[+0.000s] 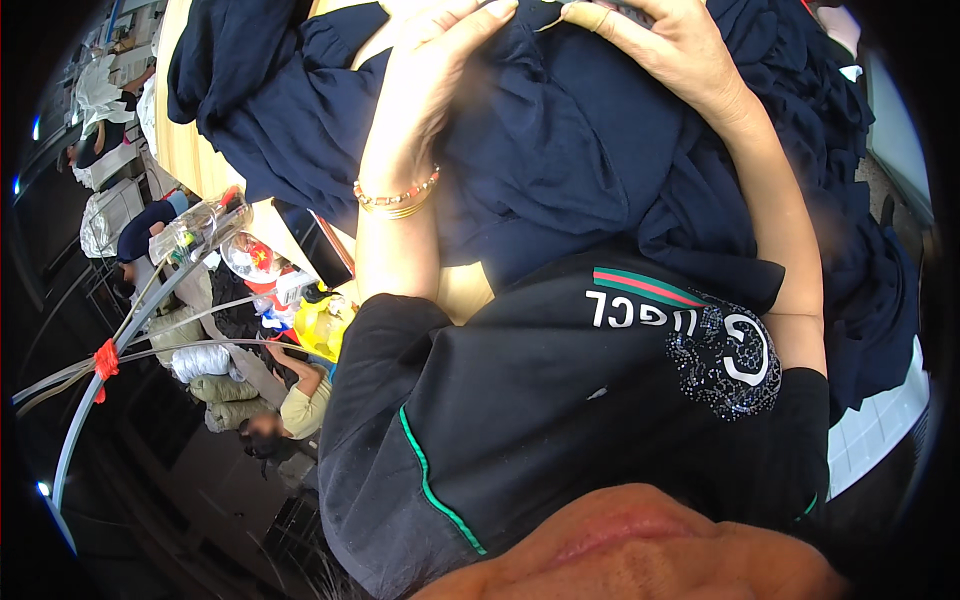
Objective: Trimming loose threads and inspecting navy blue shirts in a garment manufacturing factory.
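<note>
- Navy cloth spreads in loose folds from 11 to 3 o'clock, partly over a pale wooden table.
- My left hand at 12 and right hand at 1 touch it, thumbs near each other; cropped fingertips, so I cannot tell their grip.
- Yellow plastic bag at 9.

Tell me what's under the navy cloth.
Past the left edge of the navy cloth, and in a gap by the black shirt, a wooden table shows. Anything else beneath the folds is covered.
</note>
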The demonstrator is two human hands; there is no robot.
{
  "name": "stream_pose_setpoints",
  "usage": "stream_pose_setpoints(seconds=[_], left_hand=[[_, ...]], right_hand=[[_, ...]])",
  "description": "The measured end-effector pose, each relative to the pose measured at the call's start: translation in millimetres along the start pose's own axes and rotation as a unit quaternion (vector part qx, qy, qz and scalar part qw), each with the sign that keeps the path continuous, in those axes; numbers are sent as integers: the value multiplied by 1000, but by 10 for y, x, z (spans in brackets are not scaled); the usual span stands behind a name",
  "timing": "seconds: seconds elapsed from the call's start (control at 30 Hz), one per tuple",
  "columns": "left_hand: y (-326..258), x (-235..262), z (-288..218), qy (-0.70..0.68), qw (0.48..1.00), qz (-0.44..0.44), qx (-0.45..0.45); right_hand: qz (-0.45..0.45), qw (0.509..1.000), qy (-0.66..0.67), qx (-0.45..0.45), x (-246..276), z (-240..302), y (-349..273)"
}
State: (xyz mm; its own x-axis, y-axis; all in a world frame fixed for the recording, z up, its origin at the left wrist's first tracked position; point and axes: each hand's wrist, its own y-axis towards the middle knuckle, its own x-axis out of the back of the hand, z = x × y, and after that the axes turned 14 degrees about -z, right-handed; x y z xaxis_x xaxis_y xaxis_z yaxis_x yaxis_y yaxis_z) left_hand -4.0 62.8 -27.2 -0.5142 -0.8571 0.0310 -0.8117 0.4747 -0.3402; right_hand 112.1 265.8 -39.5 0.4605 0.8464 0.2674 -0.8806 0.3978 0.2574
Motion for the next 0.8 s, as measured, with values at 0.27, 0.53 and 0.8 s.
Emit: stream_pose_setpoints(seconds=[0.27,0.53,0.8], left_hand=[[-121,-64,-124,100,991,9,-93],[-81,405,-147,119,982,-128,-75],[188,714,117,147,966,-114,-178]], right_hand=[[32,992,77,-98,64,-94,-29],[-138,986,62,68,-21,-341,184],[-197,977,62,48,-8,-515,130]])
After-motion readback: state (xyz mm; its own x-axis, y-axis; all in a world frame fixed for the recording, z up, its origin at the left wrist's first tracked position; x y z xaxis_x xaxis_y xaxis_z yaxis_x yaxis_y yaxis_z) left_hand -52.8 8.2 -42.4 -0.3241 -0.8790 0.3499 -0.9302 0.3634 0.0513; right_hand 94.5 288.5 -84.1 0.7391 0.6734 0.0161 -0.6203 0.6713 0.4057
